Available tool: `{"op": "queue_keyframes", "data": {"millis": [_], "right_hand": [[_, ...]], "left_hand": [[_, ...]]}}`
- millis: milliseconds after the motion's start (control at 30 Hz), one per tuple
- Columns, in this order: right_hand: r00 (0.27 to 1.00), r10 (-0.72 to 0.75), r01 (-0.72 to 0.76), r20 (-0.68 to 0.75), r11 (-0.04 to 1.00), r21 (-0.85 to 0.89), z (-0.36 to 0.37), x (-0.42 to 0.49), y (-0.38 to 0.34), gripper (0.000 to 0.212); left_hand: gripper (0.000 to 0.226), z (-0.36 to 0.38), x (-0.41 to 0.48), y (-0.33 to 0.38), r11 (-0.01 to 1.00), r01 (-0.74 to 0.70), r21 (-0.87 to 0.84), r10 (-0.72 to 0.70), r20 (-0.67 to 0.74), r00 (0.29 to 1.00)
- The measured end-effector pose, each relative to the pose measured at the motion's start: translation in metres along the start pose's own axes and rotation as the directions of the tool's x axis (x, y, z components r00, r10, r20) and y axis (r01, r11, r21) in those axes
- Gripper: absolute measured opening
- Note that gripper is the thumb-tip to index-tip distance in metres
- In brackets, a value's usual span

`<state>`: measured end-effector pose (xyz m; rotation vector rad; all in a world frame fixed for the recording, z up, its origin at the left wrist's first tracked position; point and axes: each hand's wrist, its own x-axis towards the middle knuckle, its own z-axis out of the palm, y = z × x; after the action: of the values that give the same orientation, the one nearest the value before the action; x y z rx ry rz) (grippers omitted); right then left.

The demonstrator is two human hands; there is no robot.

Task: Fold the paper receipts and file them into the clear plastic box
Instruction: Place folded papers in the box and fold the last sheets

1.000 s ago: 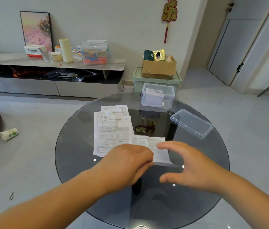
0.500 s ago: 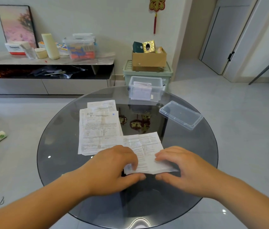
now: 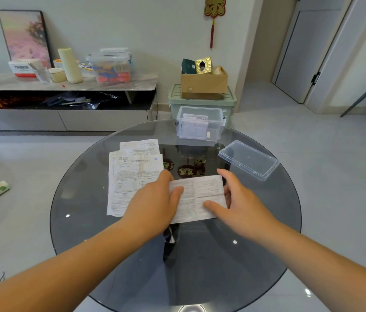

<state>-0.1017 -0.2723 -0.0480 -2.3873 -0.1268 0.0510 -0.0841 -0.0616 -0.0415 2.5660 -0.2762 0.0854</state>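
Receipts are in three places on the round glass table [image 3: 87,221], so the job looks only partly done. The biggest share is the flat pile of receipts [image 3: 132,174] on the left half of the table, unfolded and overlapping, several sheets deep; all of it has yet to be folded. At the far edge stands the clear plastic box [image 3: 219,122], open, with a few folded papers [image 3: 194,128] upright inside, so some filing is already finished. Its lid [image 3: 248,159] lies upside down to the right, well apart from the box.

Between the hands, near the middle of the table and just beside the pile, is the loose receipt [image 3: 196,199]. It shows creases across it and appears to be mid-fold; whether it is lifted or lies flat on the glass I cannot tell.

Both forearms reach in from the near edge and meet at this sheet. The left hand [image 3: 152,203] lies palm down over the left edge, thumb on top of the paper, and its grip reads as a pinch, though the fingers beneath are hidden. The right hand [image 3: 240,206] has its grip pinched on the right edge: thumb on top, fingers behind the paper.
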Motion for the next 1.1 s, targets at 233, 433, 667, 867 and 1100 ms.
{"op": "queue_keyframes", "data": {"millis": [233,433,667,867,1100], "right_hand": [[1.000,0.002,-0.009,-0.027,0.964,-0.267,0.014,0.005,-0.001,0.072],[0.998,0.017,-0.039,-0.058,0.916,-0.400,0.020,0.005,-0.002,0.064],[0.992,0.124,-0.125,-0.029,0.905,-0.408,0.004,0.008,0.001,0.068],[0.978,0.207,-0.190,0.011,0.918,-0.347,-0.009,0.009,0.004,0.061],[0.997,-0.057,0.046,-0.047,0.976,-0.213,0.003,-0.006,-0.001,0.039]], "left_hand": [[0.075,0.011,0.001,-0.003,0.994,-0.022,0.106,0.015,0.067,0.998],[0.065,0.017,-0.001,-0.008,0.980,-0.072,0.184,0.042,0.160,0.986],[0.058,0.018,-0.003,-0.007,0.961,-0.080,0.265,0.014,0.243,0.970],[0.058,0.015,-0.005,-0.003,0.958,-0.073,0.279,-0.002,0.258,0.966],[0.057,0.013,-0.006,0.011,0.860,-0.177,0.479,0.108,0.169,0.980]]}}
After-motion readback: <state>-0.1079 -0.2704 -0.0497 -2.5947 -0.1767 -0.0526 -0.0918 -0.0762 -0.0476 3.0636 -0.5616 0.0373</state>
